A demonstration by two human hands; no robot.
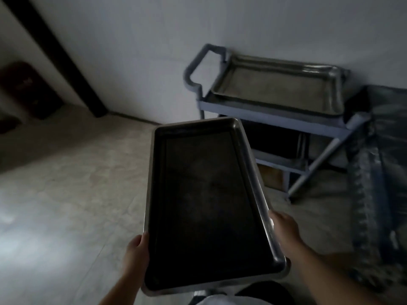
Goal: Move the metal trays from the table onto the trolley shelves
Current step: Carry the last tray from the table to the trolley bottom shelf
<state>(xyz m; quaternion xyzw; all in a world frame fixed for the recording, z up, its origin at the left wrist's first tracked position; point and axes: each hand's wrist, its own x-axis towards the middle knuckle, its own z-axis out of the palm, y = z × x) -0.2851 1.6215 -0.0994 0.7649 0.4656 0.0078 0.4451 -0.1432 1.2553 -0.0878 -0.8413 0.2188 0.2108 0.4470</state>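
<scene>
I hold a rectangular metal tray (pixel 204 201) flat in front of me, its long axis pointing away, its inside dark. My left hand (pixel 135 253) grips its near left edge and my right hand (pixel 284 227) grips its right edge. Ahead and to the right stands a grey-blue trolley (pixel 273 116) with a curved handle (pixel 196 67) at its left end. Another metal tray (pixel 277 86) lies on the trolley's top shelf. The held tray's far end is just short of the trolley's front rail. A lower shelf (pixel 277 161) is in shadow; what it carries I cannot make out.
A pale wall runs behind the trolley, with a dark slanted beam (pixel 57 56) at left. A dark object (pixel 24 89) sits on the floor at far left. Something wrapped in plastic film (pixel 378 172) stands right of the trolley. Pale tiled floor (pixel 72 183) spreads to the left.
</scene>
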